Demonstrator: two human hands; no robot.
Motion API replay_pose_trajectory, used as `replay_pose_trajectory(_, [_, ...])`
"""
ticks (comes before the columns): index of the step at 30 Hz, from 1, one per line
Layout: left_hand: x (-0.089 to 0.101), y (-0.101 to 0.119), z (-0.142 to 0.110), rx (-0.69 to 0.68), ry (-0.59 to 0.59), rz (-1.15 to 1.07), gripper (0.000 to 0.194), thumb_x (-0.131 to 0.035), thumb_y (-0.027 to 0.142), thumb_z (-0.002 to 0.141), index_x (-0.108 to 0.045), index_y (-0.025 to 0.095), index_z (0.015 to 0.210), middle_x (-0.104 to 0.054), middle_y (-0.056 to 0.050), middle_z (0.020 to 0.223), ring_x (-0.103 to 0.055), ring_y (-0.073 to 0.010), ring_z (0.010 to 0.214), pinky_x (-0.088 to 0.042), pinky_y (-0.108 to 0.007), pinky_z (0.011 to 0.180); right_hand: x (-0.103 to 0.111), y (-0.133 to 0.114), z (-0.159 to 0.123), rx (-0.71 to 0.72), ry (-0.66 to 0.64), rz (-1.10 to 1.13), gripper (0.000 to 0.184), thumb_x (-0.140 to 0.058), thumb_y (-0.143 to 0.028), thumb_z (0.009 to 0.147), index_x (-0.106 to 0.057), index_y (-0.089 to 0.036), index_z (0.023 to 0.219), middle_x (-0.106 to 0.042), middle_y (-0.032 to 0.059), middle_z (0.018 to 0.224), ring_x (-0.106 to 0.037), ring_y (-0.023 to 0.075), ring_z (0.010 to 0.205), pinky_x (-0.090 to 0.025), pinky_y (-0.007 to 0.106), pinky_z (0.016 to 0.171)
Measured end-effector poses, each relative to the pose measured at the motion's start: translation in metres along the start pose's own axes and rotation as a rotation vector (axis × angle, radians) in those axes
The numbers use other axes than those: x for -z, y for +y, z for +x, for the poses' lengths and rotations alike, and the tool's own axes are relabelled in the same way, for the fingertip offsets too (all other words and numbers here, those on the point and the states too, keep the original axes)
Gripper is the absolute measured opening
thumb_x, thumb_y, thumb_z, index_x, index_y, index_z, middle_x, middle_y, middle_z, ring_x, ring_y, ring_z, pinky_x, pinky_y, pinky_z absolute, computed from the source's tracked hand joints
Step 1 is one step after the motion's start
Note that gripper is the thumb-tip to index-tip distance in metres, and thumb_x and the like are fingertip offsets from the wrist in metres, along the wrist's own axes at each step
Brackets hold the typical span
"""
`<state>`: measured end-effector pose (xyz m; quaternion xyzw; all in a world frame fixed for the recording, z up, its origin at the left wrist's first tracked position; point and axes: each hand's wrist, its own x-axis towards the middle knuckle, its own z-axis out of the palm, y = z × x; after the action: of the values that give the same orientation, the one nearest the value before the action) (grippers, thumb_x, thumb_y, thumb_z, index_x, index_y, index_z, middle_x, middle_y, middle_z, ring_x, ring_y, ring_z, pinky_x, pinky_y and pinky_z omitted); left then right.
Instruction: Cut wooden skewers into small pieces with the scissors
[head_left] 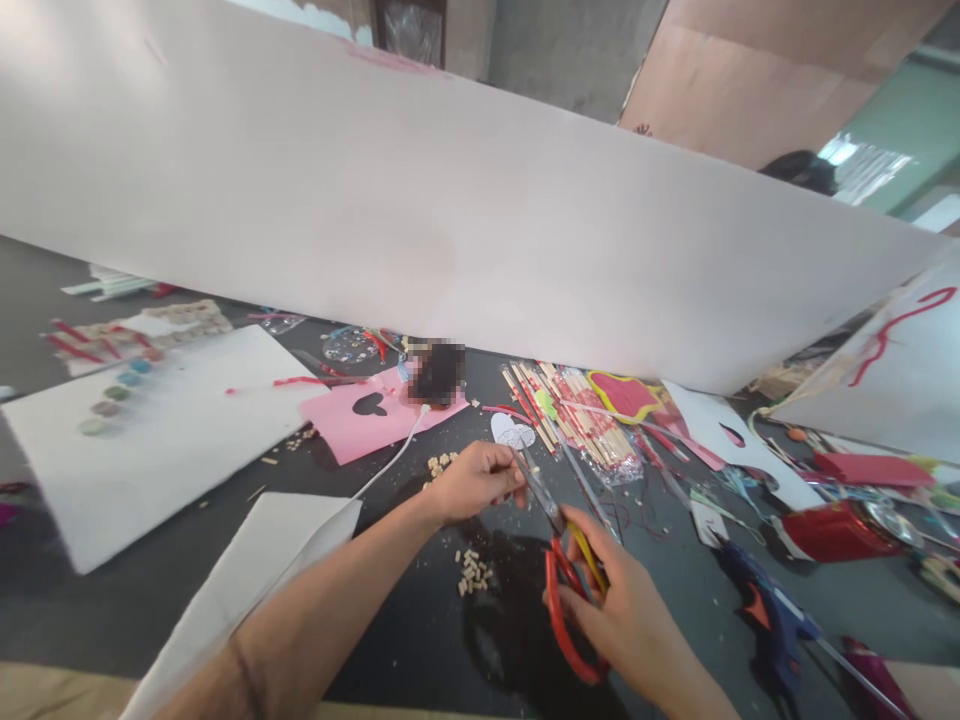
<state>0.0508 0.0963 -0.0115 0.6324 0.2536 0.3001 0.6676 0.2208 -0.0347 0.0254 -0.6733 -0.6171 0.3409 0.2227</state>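
Note:
My right hand (pixel 615 590) grips a pair of scissors (pixel 555 515) by their red and yellow handles, with the blades pointing up and away. The tips of the blades meet the fingers of my left hand (pixel 484 480), which is closed in a pinch. Whatever lies between those fingers is too small to make out. Below my left hand is a small heap of short cut wooden pieces (pixel 472 573) on the dark table (pixel 405 620). More tiny pale pieces (pixel 441 463) lie just behind my left wrist. A white paper cutout with drawn lines (pixel 513 431) lies beyond my fingertips.
Bundled wooden sticks (pixel 600 425) in clear wrap lie behind the scissors. On the right are a blue glue gun (pixel 772 610) and a red can (pixel 840 530). Pink paper (pixel 345 425) and a white board (pixel 172 430) lie left. A tall white panel (pixel 450 220) stands behind.

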Motion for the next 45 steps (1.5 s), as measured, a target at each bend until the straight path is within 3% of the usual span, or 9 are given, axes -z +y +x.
replay_pose_trajectory(4, [-0.003,0.0,0.002,-0.013,0.267,0.034,0.024,-0.054,0.034,0.077,-0.057,0.012,0.067,-0.06,0.0,0.059,-0.042,-0.006,0.045,-0.031,-0.018,0.045,-0.007,0.002,0.001,-0.037,0.065,-0.069,0.067,-0.064,-0.034,0.066,-0.038,-0.02,0.127,-0.06,0.0026,0.098,-0.059,0.0149,0.076,-0.048,0.026,0.071])
replay_pose_trajectory(7, [0.007,0.001,0.005,-0.028,0.352,-0.01,0.025,-0.049,0.037,0.08,-0.053,0.013,0.074,-0.058,0.0,0.062,-0.037,-0.0045,0.043,-0.029,-0.017,0.044,-0.009,0.012,0.001,-0.021,0.099,-0.206,0.066,-0.063,-0.036,0.067,-0.039,-0.021,0.126,-0.061,0.003,0.101,-0.06,0.0157,0.079,-0.048,0.027,0.073])
replay_pose_trajectory(14, [0.012,0.005,0.002,-0.047,0.169,0.013,0.029,-0.053,0.039,0.078,-0.059,0.012,0.071,-0.061,-0.002,0.062,-0.04,-0.0053,0.047,-0.033,-0.018,0.049,0.005,0.046,0.005,0.07,0.216,-0.683,0.046,-0.051,-0.029,0.077,-0.049,-0.015,0.121,-0.061,0.0119,0.11,-0.057,0.0247,0.1,-0.044,0.038,0.083])
replay_pose_trajectory(18, [0.006,0.007,-0.002,-0.072,0.008,0.148,0.027,-0.054,0.035,0.079,-0.063,0.012,0.067,-0.063,-0.003,0.063,-0.052,-0.0098,0.059,-0.039,-0.018,0.058,0.02,0.026,0.009,0.056,0.213,-0.775,0.025,-0.047,-0.036,0.082,-0.059,-0.023,0.099,-0.066,0.0061,0.091,-0.059,0.0242,0.087,-0.045,0.033,0.069])
replay_pose_trajectory(20, [0.005,0.008,-0.002,-0.068,-0.071,0.167,0.026,-0.055,0.034,0.078,-0.064,0.012,0.069,-0.062,-0.003,0.063,-0.054,-0.011,0.063,-0.04,-0.019,0.061,0.025,0.004,0.013,0.038,0.226,-0.672,0.029,-0.037,-0.041,0.087,-0.056,-0.023,0.074,-0.062,0.0025,0.07,-0.058,0.0195,0.072,-0.042,0.028,0.06])
replay_pose_trajectory(26, [0.004,0.012,-0.004,0.011,-0.17,0.172,0.021,-0.057,0.03,0.076,-0.066,0.011,0.075,-0.063,-0.002,0.062,-0.053,-0.0102,0.059,-0.039,-0.018,0.057,0.013,-0.036,0.037,0.131,0.009,-0.133,0.033,-0.028,-0.043,0.091,-0.048,-0.021,0.076,-0.045,-0.0047,0.062,-0.043,0.0104,0.056,-0.034,0.02,0.051])
replay_pose_trajectory(34, [0.008,0.012,-0.005,0.029,-0.192,0.256,0.015,-0.055,0.023,0.076,-0.065,0.012,0.075,-0.062,0.0,0.06,-0.05,-0.0082,0.055,-0.034,-0.016,0.052,-0.001,-0.025,0.05,0.132,-0.058,-0.003,0.031,-0.034,-0.039,0.091,-0.039,-0.02,0.066,-0.036,-0.0063,0.061,-0.036,0.0092,0.057,-0.031,0.02,0.052])
replay_pose_trajectory(39, [0.009,0.008,-0.004,0.027,-0.254,0.152,0.018,-0.056,0.028,0.077,-0.064,0.012,0.075,-0.062,0.0,0.059,-0.052,-0.0087,0.057,-0.037,-0.016,0.056,-0.011,-0.016,0.051,0.127,-0.059,0.152,0.03,-0.032,-0.038,0.091,-0.038,-0.021,0.068,-0.033,-0.0067,0.058,-0.033,0.0088,0.053,-0.029,0.02,0.049])
replay_pose_trajectory(45, [0.004,0.007,-0.004,0.041,-0.219,0.043,0.028,-0.058,0.037,0.077,-0.063,0.01,0.074,-0.061,-0.002,0.057,-0.047,-0.0079,0.05,-0.035,-0.017,0.049,-0.018,-0.012,0.049,0.183,-0.052,0.334,0.031,-0.03,-0.039,0.092,-0.042,-0.02,0.071,-0.033,-0.0055,0.061,-0.032,0.0087,0.053,-0.03,0.021,0.049])
